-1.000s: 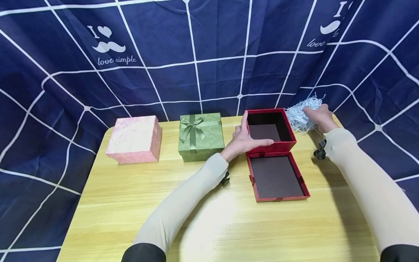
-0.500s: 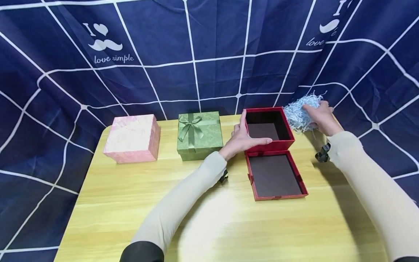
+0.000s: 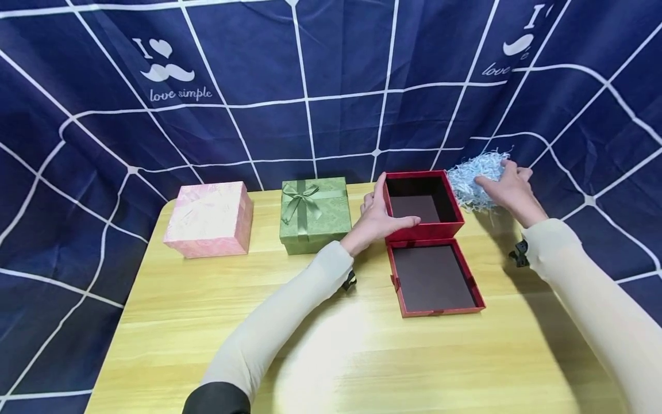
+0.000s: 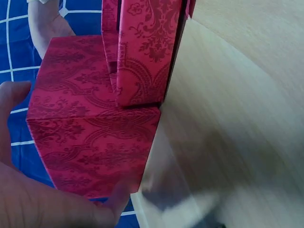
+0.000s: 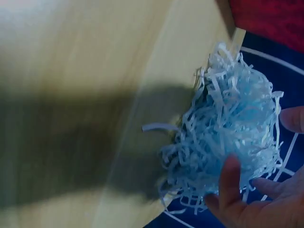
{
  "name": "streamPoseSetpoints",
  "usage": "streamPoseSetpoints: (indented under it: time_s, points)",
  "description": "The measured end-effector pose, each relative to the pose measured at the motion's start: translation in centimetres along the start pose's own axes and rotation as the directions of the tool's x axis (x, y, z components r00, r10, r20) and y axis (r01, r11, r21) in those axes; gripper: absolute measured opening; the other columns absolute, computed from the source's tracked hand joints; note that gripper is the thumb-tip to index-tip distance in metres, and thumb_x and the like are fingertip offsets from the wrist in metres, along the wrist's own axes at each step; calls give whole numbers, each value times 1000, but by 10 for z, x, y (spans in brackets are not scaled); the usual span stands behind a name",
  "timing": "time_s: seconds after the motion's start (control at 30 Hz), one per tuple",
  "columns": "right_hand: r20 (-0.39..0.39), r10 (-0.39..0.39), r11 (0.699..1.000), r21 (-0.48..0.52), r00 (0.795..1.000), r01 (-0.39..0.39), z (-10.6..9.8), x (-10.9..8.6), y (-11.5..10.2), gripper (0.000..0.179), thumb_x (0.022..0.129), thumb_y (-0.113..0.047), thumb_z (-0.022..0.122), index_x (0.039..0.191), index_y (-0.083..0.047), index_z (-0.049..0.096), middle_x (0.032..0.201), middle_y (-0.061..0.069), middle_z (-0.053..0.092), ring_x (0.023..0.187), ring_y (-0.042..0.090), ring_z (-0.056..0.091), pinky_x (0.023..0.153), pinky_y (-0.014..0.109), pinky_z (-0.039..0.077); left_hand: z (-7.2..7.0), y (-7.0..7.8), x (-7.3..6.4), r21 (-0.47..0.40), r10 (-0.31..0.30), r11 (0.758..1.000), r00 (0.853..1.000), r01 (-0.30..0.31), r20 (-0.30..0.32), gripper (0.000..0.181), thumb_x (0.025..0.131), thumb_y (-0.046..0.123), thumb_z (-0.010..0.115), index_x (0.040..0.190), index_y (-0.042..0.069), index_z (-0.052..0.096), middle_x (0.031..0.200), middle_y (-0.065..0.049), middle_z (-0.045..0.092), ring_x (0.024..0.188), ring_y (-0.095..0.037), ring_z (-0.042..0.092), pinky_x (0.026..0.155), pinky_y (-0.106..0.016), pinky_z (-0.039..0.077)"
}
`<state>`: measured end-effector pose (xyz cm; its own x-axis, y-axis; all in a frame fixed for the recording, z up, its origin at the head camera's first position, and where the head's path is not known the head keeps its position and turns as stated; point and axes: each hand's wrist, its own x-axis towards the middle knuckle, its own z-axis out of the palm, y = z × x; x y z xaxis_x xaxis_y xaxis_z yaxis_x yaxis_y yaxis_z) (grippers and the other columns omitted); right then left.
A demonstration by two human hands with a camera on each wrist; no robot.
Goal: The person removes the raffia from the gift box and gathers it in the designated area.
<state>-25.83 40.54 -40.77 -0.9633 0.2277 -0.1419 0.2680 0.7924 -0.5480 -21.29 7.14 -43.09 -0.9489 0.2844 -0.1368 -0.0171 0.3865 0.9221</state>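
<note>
In the head view, an uncovered red gift box (image 3: 450, 232) with a dark inside stands at the table's back right. My left hand (image 3: 376, 221) holds its near-left corner, thumb along the front rim and fingers on the left side. Before the box lies its red lid (image 3: 437, 279), inside up. Blue shredded paper (image 5: 232, 118) sits in a loose heap just right of the box. My right hand (image 3: 512, 190) is at the heap's right side with fingers and thumb spread. In the right wrist view one fingertip overlaps the shreds, and the thumb is beside them.
A green gift box (image 3: 331, 213) with a ribbon bow stands left of the red one. Farther left is a pink box (image 3: 207, 215). A blue curtain (image 3: 341, 69) with white lines hangs behind and beside the wooden table (image 3: 320, 345).
My left thumb has slid leftward along the red box's front rim. My right hand has shifted slightly right, its fingers spread wider at the paper heap. Box and lid look unmoved.
</note>
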Motion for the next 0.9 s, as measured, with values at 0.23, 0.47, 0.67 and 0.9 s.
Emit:
streamPoseSetpoints:
  time_s: [0.23,0.47,0.67,0.9]
  points:
    - [-73,-71,997,12,995,72,8,-17,1,84,106,-42,59,160,13,26,159,47,10,144,67,14,117,74,18,-2,9,-8,20,37,999,999,-37,-32,124,83,38,94,176,34,11,172,-12,28,154,-31,28,117,-53,44]
    - [-170,-153,975,134,973,176,9,-38,-6,73,108,-36,59,161,8,33,160,39,20,144,54,28,119,52,29,-8,19,-16,-22,103,994,993,-104,-60,114,86,32,91,174,23,20,167,-11,36,149,-26,37,116,-50,46]
    - [-210,-152,951,234,966,200,14,-61,-19,67,108,-37,60,161,0,39,155,30,29,138,46,46,102,29,43,-14,23,-24,-37,141,989,985,-145,-101,104,89,35,87,172,18,27,168,-12,39,150,-24,41,119,-49,43]
    - [-243,-167,908,340,955,245,22,-82,-36,61,108,-24,59,160,2,40,161,25,31,147,46,46,117,35,44,-24,20,-30,-117,161,977,974,-181,-160,95,92,31,85,169,13,33,167,-7,42,150,-28,43,117,-49,44]
